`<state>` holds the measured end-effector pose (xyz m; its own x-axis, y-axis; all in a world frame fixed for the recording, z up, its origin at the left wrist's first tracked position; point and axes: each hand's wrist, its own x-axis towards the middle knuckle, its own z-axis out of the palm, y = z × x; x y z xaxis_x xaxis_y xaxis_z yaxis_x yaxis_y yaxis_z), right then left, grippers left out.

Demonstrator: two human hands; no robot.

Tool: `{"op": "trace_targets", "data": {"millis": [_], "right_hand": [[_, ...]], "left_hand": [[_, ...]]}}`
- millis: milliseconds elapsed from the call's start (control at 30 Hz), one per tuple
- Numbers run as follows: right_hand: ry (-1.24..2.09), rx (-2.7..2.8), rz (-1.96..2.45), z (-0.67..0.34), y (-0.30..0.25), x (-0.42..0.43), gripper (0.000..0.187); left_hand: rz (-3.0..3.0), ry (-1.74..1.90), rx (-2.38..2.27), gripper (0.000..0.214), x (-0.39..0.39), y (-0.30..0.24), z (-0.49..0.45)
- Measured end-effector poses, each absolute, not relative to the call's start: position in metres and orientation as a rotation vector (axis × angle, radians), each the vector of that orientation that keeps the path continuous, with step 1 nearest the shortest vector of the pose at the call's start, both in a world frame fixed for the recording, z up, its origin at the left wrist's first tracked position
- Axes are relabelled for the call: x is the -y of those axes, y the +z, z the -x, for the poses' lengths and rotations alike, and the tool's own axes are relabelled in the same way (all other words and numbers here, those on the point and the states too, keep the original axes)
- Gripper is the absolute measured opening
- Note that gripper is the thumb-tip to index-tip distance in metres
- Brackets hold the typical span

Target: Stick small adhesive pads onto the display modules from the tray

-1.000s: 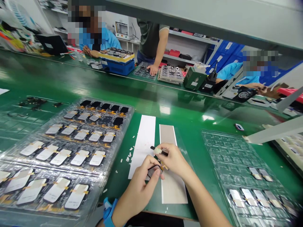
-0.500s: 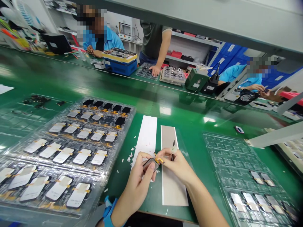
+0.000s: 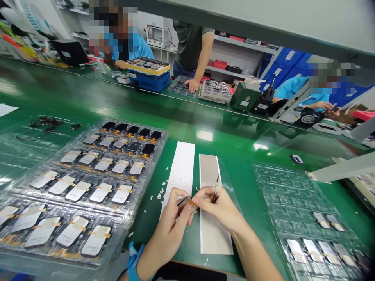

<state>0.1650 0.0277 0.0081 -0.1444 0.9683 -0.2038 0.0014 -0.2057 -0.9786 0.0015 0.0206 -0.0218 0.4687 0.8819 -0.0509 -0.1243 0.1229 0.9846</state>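
Note:
My left hand (image 3: pixel 170 218) holds a small dark display module (image 3: pixel 185 203) with a yellow-taped flex tail (image 3: pixel 192 204). My right hand (image 3: pixel 219 207) pinches black tweezers (image 3: pixel 215 196), their upper end pointing up and wrapped with a white scrap (image 3: pixel 217 186). The fingers of both hands nearly meet around the module, hiding part of it. Beneath them lie a white paper strip (image 3: pixel 182 168) and a beige strip on a white backing (image 3: pixel 209 169). White scraps (image 3: pixel 159 194) are scattered on the green mat next to the white strip.
A clear blister tray of display modules (image 3: pixel 88 187) fills the left. A clear tray (image 3: pixel 293 203) with several modules near its front lies right. A grey beam crosses overhead. Co-workers, a blue box, and equipment stand beyond the green bench.
The tweezers have swung from lying sideways to pointing up. My hands have come closer together around the module, which has turned and is now partly covered by my fingers.

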Motion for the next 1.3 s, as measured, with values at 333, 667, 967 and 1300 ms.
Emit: {"op": "trace_targets", "data": {"millis": [333, 667, 967, 1300], "right_hand": [[1.286, 1.276, 1.319, -0.159, 0.012, -0.019, 0.020], [1.128, 1.327, 1.337, -0.170, 0.016, -0.013, 0.028], [0.621, 1.080, 1.486, -0.212, -0.012, 0.056, 0.029], [0.670, 0.935, 1.517, -0.198, -0.040, 0.057, 0.023]], "left_hand": [[-1.156, 0.873, -0.777, 0.021, -0.021, -0.026, -0.002], [-1.252, 0.839, -0.823, 0.021, -0.021, -0.027, -0.002], [-2.124, 0.472, -0.583, 0.019, -0.006, -0.005, -0.010], [-2.478, 0.433, -0.511, 0.028, 0.001, -0.017, -0.026]]}}
